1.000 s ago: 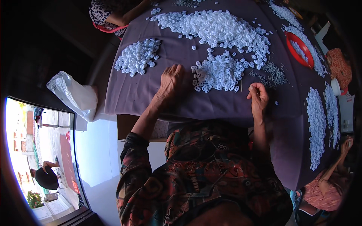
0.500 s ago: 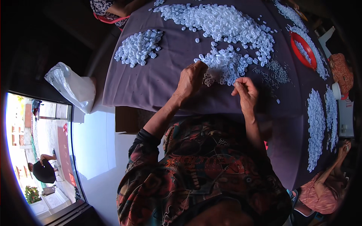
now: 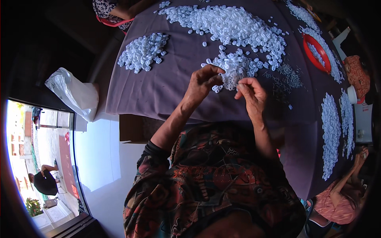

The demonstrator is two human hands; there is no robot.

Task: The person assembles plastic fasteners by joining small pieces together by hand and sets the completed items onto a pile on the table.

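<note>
My left hand (image 3: 203,82) is raised over the purple table cloth (image 3: 166,85), fingers pinched on a small white ring taken from the near pile of white plastic rings (image 3: 234,67). My right hand (image 3: 251,93) is close beside it, thumb and forefinger pinched together on something too small to make out. Both hands hover just in front of that pile. A larger heap of white rings (image 3: 230,23) lies further back, and a separate small heap (image 3: 143,51) sits to the left. A scatter of thin dark metal pieces (image 3: 287,77) lies right of my right hand.
A red bowl (image 3: 316,53) holding white rings stands at the right rear. More strips of white rings (image 3: 330,131) run along the right side. A white plastic bag (image 3: 73,93) lies off the table's left edge. Another person (image 3: 337,194) sits at the lower right, one more at the far edge (image 3: 113,12).
Both hands have lifted off the cloth and come together in front of the near pile; the left hand left the table edge and now pinches a ring.
</note>
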